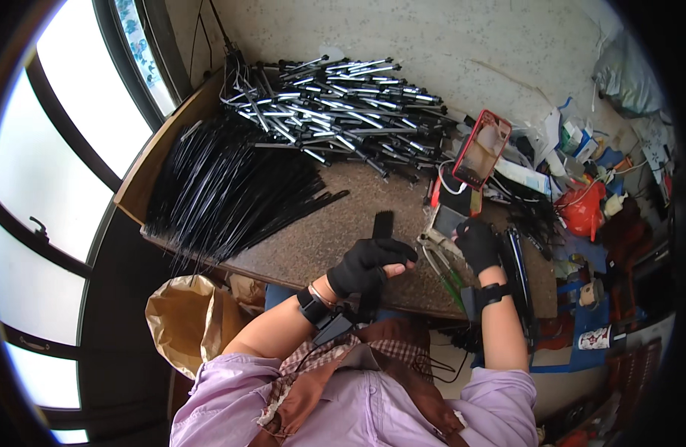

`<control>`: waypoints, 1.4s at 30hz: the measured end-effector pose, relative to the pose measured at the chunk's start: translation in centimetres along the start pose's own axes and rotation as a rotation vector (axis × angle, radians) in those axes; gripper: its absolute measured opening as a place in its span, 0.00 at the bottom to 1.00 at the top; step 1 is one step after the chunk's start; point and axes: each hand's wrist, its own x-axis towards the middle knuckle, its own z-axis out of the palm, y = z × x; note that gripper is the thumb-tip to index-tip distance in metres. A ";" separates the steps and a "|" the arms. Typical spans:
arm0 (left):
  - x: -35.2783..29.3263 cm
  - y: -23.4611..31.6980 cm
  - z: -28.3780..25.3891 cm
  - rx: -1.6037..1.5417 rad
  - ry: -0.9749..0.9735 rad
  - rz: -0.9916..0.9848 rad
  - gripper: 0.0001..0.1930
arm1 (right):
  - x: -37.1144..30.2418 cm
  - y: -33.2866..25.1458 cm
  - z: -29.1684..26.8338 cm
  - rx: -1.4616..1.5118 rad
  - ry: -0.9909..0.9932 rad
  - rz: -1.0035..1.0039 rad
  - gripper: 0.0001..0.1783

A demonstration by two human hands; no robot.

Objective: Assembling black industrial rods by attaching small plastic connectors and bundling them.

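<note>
My left hand (364, 267), in a black fingerless glove, is closed over a flat black strip (384, 223). The strip shows beyond the knuckles and again below the wrist side, near the table edge. Thumb and fingertips come together at the hand's right. My right hand (478, 247), gloved the same way, has its fingers curled beside a small grey open box (449, 220); what they hold, if anything, is hidden. Between the hands lie pliers with green handles (453, 287), touching a pale metal piece (440, 240).
Black thin rods (223, 186) fan out at the table's left. Behind them is a heap of silver-and-black rods (350, 112). A red-framed phone (483, 149) stands at the right, near clutter and a red plastic bag (583, 208). A brown paper sack (190, 320) stands below the front edge.
</note>
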 end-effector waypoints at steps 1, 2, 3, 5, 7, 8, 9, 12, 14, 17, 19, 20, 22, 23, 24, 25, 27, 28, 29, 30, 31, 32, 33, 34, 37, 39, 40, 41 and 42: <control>0.2 -0.2 -0.1 0.004 0.001 0.014 0.08 | -0.4 0.6 0.3 0.122 0.030 -0.165 0.04; 0.4 -0.4 -0.2 0.009 0.014 -0.011 0.08 | -0.7 1.2 0.6 0.114 0.041 -0.170 0.04; 0.7 -0.6 -0.4 0.015 0.024 -0.038 0.08 | -1.0 1.3 0.6 0.108 0.048 -0.163 0.04; 1.2 -0.9 -0.3 0.021 0.028 -0.063 0.07 | -1.3 1.0 0.7 0.103 0.053 -0.142 0.03; 1.1 -1.1 -0.5 0.040 0.026 -0.050 0.07 | -1.1 -1.4 0.1 0.211 0.121 -0.141 0.04; 1.0 -1.2 -0.5 0.048 0.023 -0.047 0.07 | -1.1 -2.7 -0.3 0.315 0.186 -0.136 0.04; 0.9 -1.0 -0.6 0.049 0.021 -0.056 0.07 | -1.4 -4.6 -1.0 0.419 0.250 -0.131 0.04; 1.3 -0.6 -0.3 0.070 0.022 -0.121 0.07 | -3.0 -11.4 -3.7 0.816 0.254 -0.116 0.07; 1.5 -0.4 -0.4 0.076 0.029 -0.128 0.07 | -3.6 -13.5 -4.7 0.681 0.236 -0.233 0.08; 1.4 -0.4 -0.3 0.093 0.047 -0.123 0.07 | -3.8 -13.9 -5.0 0.591 0.275 -0.243 0.09; 1.2 -0.4 -0.1 0.136 0.054 -0.099 0.07 | -4.1 -14.0 -5.0 0.544 0.297 -0.253 0.10; 1.2 -0.2 0.0 0.159 0.058 -0.084 0.07 | -4.2 -13.9 -5.0 0.540 0.278 -0.247 0.10; 1.1 0.1 -0.1 0.146 0.038 -0.122 0.08 | -4.4 -13.9 -5.1 0.531 0.241 -0.237 0.10; 1.2 0.4 -0.2 0.132 0.020 -0.160 0.08 | -4.3 -13.9 -5.2 0.531 0.242 -0.237 0.10; 1.1 0.6 -0.2 0.118 0.001 -0.200 0.09 | -4.4 -14.1 -5.4 0.508 0.242 -0.276 0.11; 0.9 0.5 -0.2 0.118 0.002 -0.201 0.09 | -4.4 -14.2 -5.6 0.485 0.241 -0.316 0.11; 0.6 -0.3 0.0 0.154 -0.035 -0.089 0.10 | -4.3 -14.3 -5.7 0.463 0.238 -0.356 0.12; 0.5 -0.5 0.0 0.173 -0.052 -0.033 0.10 | -4.1 -14.2 -5.5 0.556 0.213 -0.335 0.14; 0.6 -0.5 0.1 0.173 -0.051 -0.034 0.10 | -3.9 -14.0 -5.3 0.648 0.189 -0.313 0.15; 0.7 -0.3 0.2 0.147 -0.051 -0.023 0.09 | -3.7 -14.0 -5.3 0.739 0.163 -0.291 0.17; 0.9 -0.2 0.3 0.120 -0.052 -0.011 0.09 | -3.7 -14.0 -5.3 0.740 0.162 -0.293 0.17; 1.0 -0.1 0.3 0.094 -0.052 0.000 0.08 | -3.7 -14.2 -5.5 0.726 0.172 -0.320 0.18; 0.9 -0.2 0.0 0.095 -0.050 -0.001 0.08 | -3.6 -14.3 -5.7 0.713 0.183 -0.346 0.18; 0.7 -0.3 -0.4 0.076 -0.093 -0.027 0.08 | -3.6 -14.5 -5.8 0.698 0.194 -0.371 0.19; 0.3 -0.3 -1.2 0.039 -0.180 -0.083 0.09 | -3.5 -15.2 -5.4 0.593 0.198 -0.442 0.20; 0.1 0.2 -1.3 -0.005 -0.210 -0.107 0.10 | -3.5 -15.5 -5.3 0.543 0.200 -0.479 0.21; -0.1 0.4 -1.4 -0.025 -0.224 -0.119 0.11 | -3.4 -15.7 -5.3 0.580 0.193 -0.488 0.20; -0.3 0.5 -1.4 -0.023 -0.224 -0.120 0.11 | -3.4 -15.8 -5.3 0.617 0.186 -0.497 0.20; -0.6 0.4 -1.3 -0.019 -0.209 -0.124 0.11 | -3.4 -16.0 -5.3 0.653 0.179 -0.506 0.19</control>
